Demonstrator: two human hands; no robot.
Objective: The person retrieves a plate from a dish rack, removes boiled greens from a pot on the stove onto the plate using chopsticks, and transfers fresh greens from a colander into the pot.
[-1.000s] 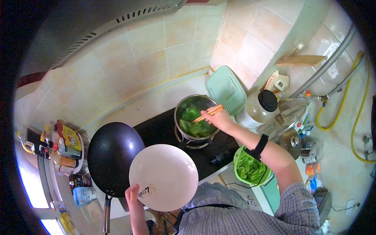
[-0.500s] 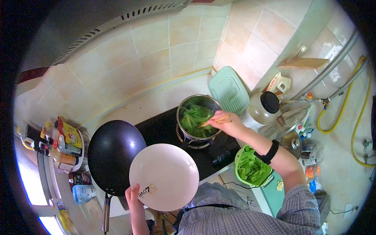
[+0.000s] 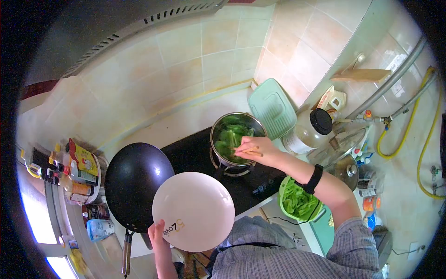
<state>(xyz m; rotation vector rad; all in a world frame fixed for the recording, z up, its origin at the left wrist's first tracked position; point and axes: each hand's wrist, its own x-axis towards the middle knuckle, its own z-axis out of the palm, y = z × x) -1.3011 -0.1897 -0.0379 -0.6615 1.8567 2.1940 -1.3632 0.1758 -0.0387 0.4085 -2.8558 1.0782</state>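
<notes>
My left hand (image 3: 159,234) grips the lower left rim of a white plate (image 3: 197,209) with lettering on it. The plate is bare and overlaps the wok's edge from my viewpoint. Over the steel pot (image 3: 214,139), my right hand (image 3: 253,149) is closed around wooden chopsticks (image 3: 253,153). Their lower ends go down among the green leafy vegetables (image 3: 228,137) in the pot, and my fingers partly cover them. The pot stands on the far part of the black cooktop (image 3: 195,149).
A black wok (image 3: 137,186) sits at the left, its handle toward me. Right of the cooktop is a green basket of raw leaves (image 3: 298,197). A pale green lid (image 3: 272,108) leans at the back corner, beside a black-capped jar (image 3: 306,132). Bottles (image 3: 76,187) crowd the left side.
My right hand has shifted left and slightly down over the pot, with the chopsticks. The vegetables in the pot lie differently. My left hand and the plate have barely moved.
</notes>
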